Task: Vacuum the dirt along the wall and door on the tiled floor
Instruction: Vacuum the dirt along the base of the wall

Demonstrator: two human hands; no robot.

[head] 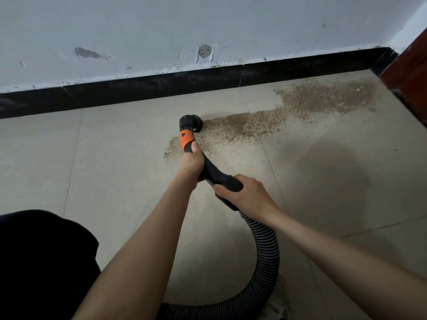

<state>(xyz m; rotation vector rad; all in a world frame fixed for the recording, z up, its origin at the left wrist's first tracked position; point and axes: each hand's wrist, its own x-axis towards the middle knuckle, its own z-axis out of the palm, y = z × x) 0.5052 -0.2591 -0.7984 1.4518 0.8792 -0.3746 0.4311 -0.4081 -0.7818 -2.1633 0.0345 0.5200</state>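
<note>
A black vacuum handle with an orange collar [186, 139] ends in a round black nozzle [192, 123] set down on the beige tiled floor [115, 158]. My left hand [192, 161] grips the handle just behind the orange collar. My right hand [242, 192] grips the handle's rear end, where the ribbed hose [265, 250] joins. Brown dirt [242, 128] spreads from the nozzle to the right, widening into a larger patch [323, 95] near the corner by the dark red door [409, 72].
A black baseboard [161, 88] runs along the scuffed white wall [161, 31], which has a round patched hole [204, 51]. The hose loops back behind my right arm toward the bottom edge. My dark-clothed knee [41, 262] fills the lower left.
</note>
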